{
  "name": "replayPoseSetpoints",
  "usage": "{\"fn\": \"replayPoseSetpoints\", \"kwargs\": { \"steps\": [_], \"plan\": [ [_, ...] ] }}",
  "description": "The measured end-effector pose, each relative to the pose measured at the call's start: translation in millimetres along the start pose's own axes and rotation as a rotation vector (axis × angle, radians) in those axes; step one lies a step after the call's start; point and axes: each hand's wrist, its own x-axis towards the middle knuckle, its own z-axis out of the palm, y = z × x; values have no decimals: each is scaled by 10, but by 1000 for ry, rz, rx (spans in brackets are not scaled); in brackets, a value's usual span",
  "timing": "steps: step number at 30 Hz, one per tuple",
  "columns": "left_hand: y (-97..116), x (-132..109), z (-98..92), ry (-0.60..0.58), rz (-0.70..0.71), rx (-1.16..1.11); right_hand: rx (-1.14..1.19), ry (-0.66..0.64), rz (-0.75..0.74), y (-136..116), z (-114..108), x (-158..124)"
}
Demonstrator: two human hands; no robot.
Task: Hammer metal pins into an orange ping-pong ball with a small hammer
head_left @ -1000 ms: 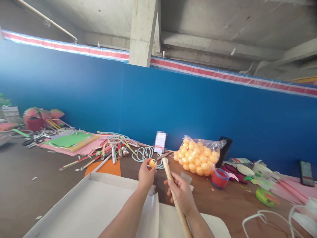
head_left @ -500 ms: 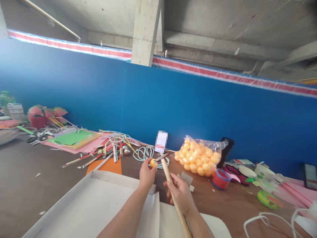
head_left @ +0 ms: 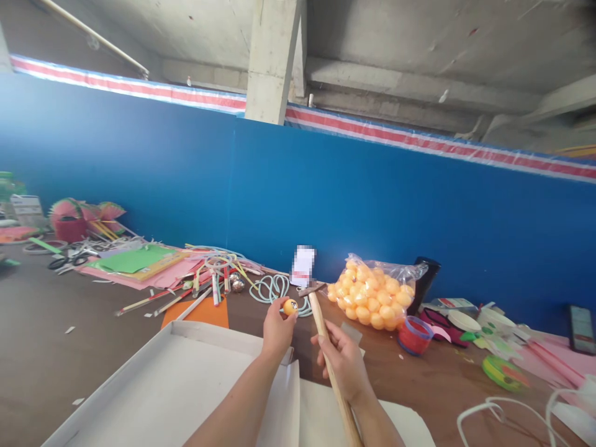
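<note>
Between the thumb and fingers of my left hand [head_left: 278,332] is an orange ping-pong ball [head_left: 290,307] with a dark and white mark on the side facing right. My right hand [head_left: 343,357] is wrapped around the pale wooden handle of a hammer [head_left: 326,338]. The dark hammer head [head_left: 313,290] points up and away, just right of the ball and apart from it. A clear bag of orange ping-pong balls [head_left: 372,295] lies beyond my right hand. Loops of pale blue cord [head_left: 272,287] rest behind the left hand.
A white box lid [head_left: 209,372] lies under my left forearm. Coloured paper [head_left: 135,257], sticks and scissors [head_left: 69,262] spread over the left side. A red tub [head_left: 414,338], a green tape roll [head_left: 505,372] and a white cable [head_left: 484,406] are at the right. A blue partition [head_left: 349,192] stands behind.
The hammer head has moved right, away from the ball, and my right hand has shifted slightly right with it. My left hand still holds the ball in nearly the same place.
</note>
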Motion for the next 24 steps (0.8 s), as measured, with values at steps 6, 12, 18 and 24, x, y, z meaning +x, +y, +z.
{"fn": "replayPoseSetpoints", "kwargs": {
  "steps": [6,12,18,24],
  "plan": [
    [-34,13,12,20,-26,-20,-5,-61,18,-2,14,-8],
    [-41,20,19,7,7,-9,22,-28,26,-15,4,5],
    [-42,11,18,6,-18,-12,18,-32,17,7,9,6],
    [-13,-3,7,5,-4,5,37,-14,36,-76,50,-28]
  ]
}}
